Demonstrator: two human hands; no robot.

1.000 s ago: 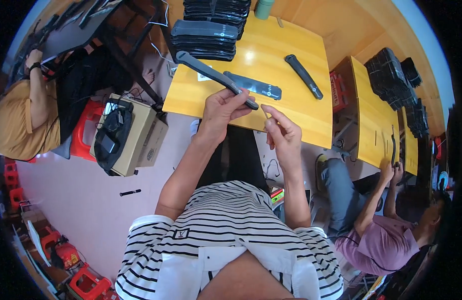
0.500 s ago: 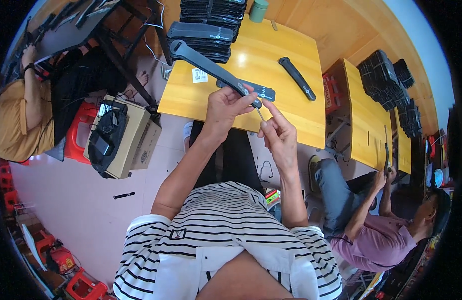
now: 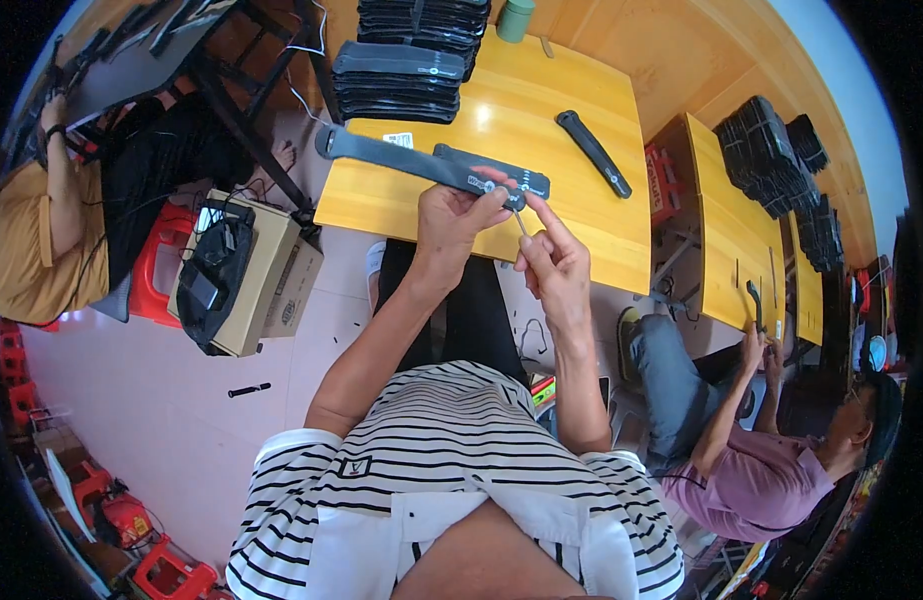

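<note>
My left hand [image 3: 444,228] is closed round one end of a long dark grey strap [image 3: 396,160] with rounded ends. The strap's free end reaches out to the left over the table edge. In my right hand [image 3: 561,262], thumb and fingers pinch a thin metal rod [image 3: 522,222], whose tip meets the strap's end beside my left thumb. What the tip does there is too small to tell. Just beyond my hands a similar flat strap [image 3: 533,185] lies on the yellow table [image 3: 591,245]. Another black strap [image 3: 593,155] lies farther right.
A tall stack of dark straps [image 3: 399,95] stands at the back left, near a white label [image 3: 397,140] and a green canister [image 3: 514,20]. A cardboard box [image 3: 266,275] is on the left. One person [image 3: 761,480] works at the right, another [image 3: 41,225] at the left.
The strap's free end has swung toward me and left, so the strap now lies flatter across the view. Both hands keep their grip. At the right, the co-worker's dark piece has shifted.
</note>
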